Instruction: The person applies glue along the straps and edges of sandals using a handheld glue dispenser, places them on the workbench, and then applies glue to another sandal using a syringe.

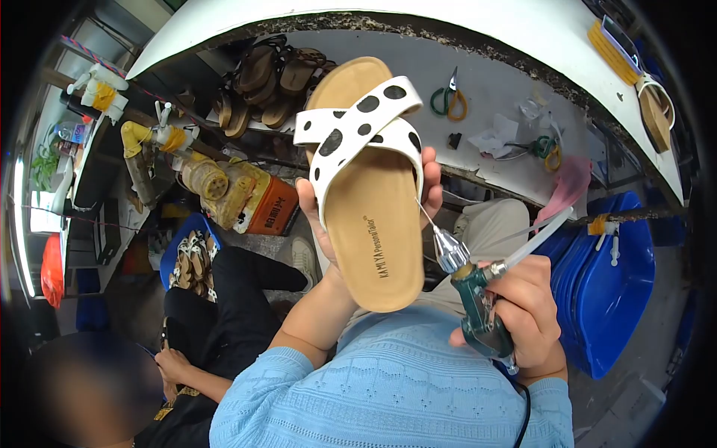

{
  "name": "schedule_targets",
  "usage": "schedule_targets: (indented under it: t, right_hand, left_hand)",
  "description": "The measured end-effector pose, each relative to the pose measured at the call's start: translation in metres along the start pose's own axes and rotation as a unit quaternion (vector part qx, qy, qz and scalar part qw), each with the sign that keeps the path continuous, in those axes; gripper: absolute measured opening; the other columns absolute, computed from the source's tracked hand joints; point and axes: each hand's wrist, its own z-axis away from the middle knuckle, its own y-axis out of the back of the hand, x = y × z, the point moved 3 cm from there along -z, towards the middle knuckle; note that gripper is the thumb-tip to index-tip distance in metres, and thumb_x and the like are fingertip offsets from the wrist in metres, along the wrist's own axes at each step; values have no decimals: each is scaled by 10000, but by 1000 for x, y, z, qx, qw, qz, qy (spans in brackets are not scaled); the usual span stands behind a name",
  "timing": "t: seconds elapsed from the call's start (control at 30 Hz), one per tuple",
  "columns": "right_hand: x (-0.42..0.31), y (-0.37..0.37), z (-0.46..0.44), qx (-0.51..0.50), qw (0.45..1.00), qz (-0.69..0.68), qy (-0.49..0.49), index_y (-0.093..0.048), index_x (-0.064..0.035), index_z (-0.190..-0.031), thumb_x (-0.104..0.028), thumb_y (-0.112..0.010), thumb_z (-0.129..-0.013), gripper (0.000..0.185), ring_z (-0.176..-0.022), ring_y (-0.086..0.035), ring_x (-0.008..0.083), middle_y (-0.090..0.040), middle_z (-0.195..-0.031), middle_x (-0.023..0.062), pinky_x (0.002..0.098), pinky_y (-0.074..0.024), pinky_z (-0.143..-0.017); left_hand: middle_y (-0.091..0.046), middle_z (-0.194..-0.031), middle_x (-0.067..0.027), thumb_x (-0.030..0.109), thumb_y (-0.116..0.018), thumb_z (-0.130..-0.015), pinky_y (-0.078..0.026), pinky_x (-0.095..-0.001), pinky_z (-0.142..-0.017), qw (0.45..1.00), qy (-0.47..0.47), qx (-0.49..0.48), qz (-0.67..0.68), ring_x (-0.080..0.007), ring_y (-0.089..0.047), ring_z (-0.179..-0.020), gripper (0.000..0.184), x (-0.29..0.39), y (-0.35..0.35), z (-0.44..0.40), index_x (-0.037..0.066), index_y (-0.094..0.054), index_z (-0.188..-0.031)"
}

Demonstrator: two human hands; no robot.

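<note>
My left hand (317,219) holds a sandal (373,231) from beneath, its fingers showing at both sides. The sandal has a tan footbed with printed lettering and crossed white straps with black spots. My right hand (523,310) is wrapped round a dark green spray gun (482,317) with a silver head and a clear hose. A thin needle-like nozzle (427,215) points at the sandal's edge, just below the right end of the strap. Whether its tip touches the sandal, I cannot tell.
Brown sandals (265,78) are piled on the bench behind. Scissors (449,103) and crumpled paper (497,137) lie there too. Stacked blue bins (616,287) stand at right. A seated person (216,321) is at left, near a blue bin of spotted sandals (196,261) and an orange can (272,205).
</note>
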Motion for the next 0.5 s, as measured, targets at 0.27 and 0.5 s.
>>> schedule_targets:
  t: [0.27,0.5]
  right_hand:
    - [7,-6,-1,-21,998,39,-49,-549,-26,-833,-239,-891,-693,427,-843,-642,290,-626,-982,122,417,-475,-720]
    - [11,-15,-2,16,996,52,-64,-562,-16,-831,-216,-889,-693,407,-859,-649,293,-639,-993,140,413,-480,-731]
  left_hand:
    - [-348,-1458,-317,773,-554,-805,-318,-494,-1174,957,-105,13,-271,-416,-411,-1354,1126,-7,-13,1,-35,-214,-1511]
    - [-438,-1398,-259,828,-508,-744,-437,-437,-1055,912,-104,41,-395,-378,-489,-1288,1139,-7,-15,1,15,-264,-1503]
